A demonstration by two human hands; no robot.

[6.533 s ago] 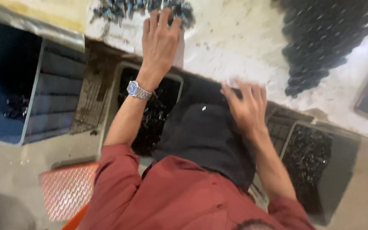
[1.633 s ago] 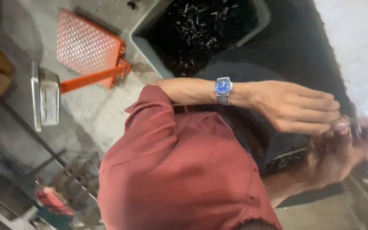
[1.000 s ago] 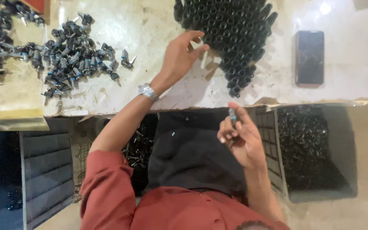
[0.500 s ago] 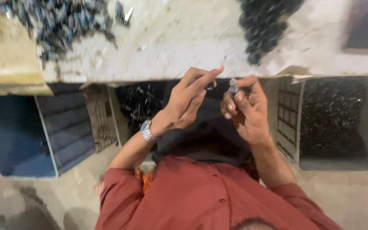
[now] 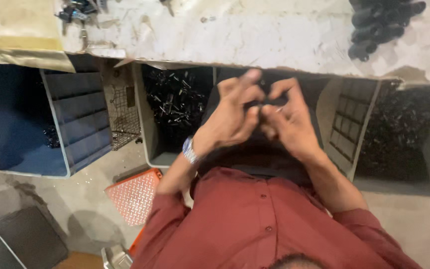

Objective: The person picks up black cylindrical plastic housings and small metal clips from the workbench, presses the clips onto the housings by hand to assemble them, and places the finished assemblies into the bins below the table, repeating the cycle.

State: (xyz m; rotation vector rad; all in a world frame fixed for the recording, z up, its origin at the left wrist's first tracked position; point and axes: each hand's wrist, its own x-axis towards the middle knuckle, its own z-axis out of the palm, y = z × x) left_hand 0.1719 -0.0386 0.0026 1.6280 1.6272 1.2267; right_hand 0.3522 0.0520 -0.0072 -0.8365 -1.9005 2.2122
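My left hand [image 5: 232, 117], with a blue-faced wristwatch [image 5: 189, 149] on the wrist, and my right hand [image 5: 289, 124] meet fingertip to fingertip over my lap, just below the table edge [image 5: 255, 62]. Between the fingers of both hands sits a small dark part [image 5: 266, 105], mostly hidden; its shape is hard to make out. My red shirt [image 5: 265, 224] fills the bottom of the view.
The worn white tabletop carries black cylinders [image 5: 381, 22] at the top right and small metal parts [image 5: 78, 12] at the top left. Beneath it stand a grey bin of dark parts [image 5: 175, 104], another such bin [image 5: 399, 134], a blue crate [image 5: 26, 119] and a wire basket [image 5: 123, 114]. An orange plate [image 5: 135, 195] lies on the floor.
My hands have come closer together and now touch at the fingertips, lower over my lap. The view has tipped down, so less of the tabletop shows.
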